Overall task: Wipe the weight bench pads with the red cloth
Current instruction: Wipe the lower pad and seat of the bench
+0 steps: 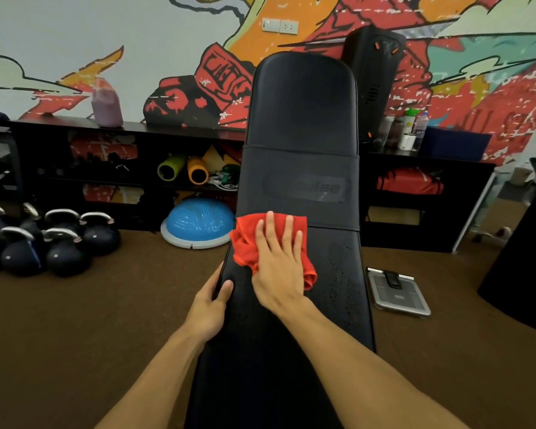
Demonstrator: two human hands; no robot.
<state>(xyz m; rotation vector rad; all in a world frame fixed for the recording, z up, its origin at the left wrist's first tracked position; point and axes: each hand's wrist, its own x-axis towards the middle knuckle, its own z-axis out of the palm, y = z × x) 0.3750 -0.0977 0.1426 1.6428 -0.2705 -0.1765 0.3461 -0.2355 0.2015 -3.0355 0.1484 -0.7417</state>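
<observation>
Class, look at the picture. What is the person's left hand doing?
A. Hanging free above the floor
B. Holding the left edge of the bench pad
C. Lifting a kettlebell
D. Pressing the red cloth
B: the left hand curls round the left edge of the pad, thumb on top, while the right hand lies flat on the cloth.

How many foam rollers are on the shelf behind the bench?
2. The green roller lies on the black shelf left of the bench; the orange roller lies beside it. More could be hidden behind the bench.
</observation>
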